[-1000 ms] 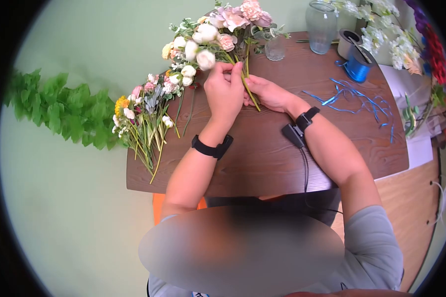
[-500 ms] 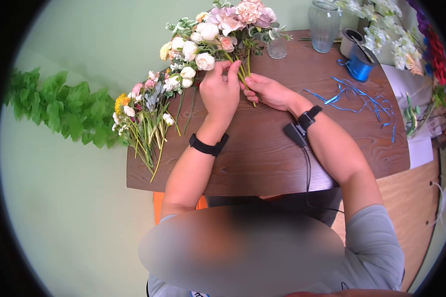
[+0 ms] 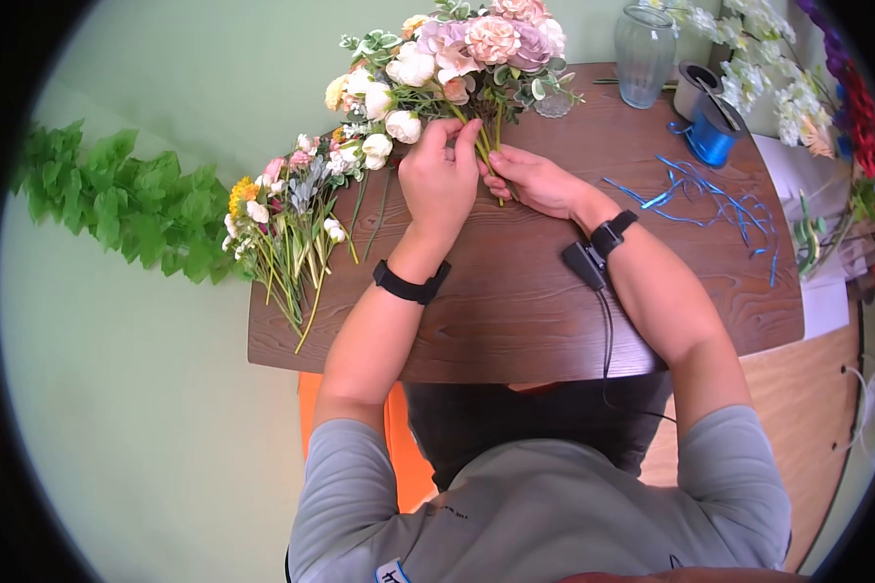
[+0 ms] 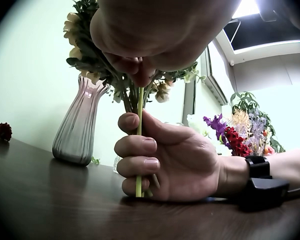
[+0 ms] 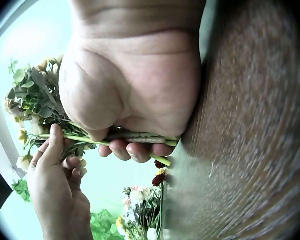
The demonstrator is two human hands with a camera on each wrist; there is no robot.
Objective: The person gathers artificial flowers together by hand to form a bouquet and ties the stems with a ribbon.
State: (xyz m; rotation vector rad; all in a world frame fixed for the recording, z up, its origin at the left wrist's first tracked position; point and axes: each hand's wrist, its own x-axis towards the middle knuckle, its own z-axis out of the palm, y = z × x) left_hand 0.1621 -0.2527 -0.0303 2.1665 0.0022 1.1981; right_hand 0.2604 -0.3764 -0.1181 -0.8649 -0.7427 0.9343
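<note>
A bouquet (image 3: 457,58) of pink, white and mauve flowers leans above the back of the table, its stems gathered between both hands. My left hand (image 3: 437,185) pinches a green stem (image 4: 139,125) just below the blooms with thumb and forefinger. Lower down, my right hand (image 3: 540,182) has its fingers curled round the bunched stems, palm toward me. In the left wrist view, the right hand (image 4: 175,160) holds the stems upright, the lower ends close over the tabletop. Beneath the right palm, several stem ends (image 5: 162,160) stick out in the right wrist view.
Loose flowers (image 3: 297,214) lie at the table's left side. At the back right stand a glass vase (image 3: 645,56) and a spool of blue ribbon (image 3: 715,134), with tangled blue ribbon strands (image 3: 710,199) nearer me. A green leaf garland (image 3: 126,199) hangs on the wall.
The bouquet's flower heads have shifted slightly to the right. The right hand's fingers have closed further round the stems, and less stem shows below it. The left hand keeps its pinch.
</note>
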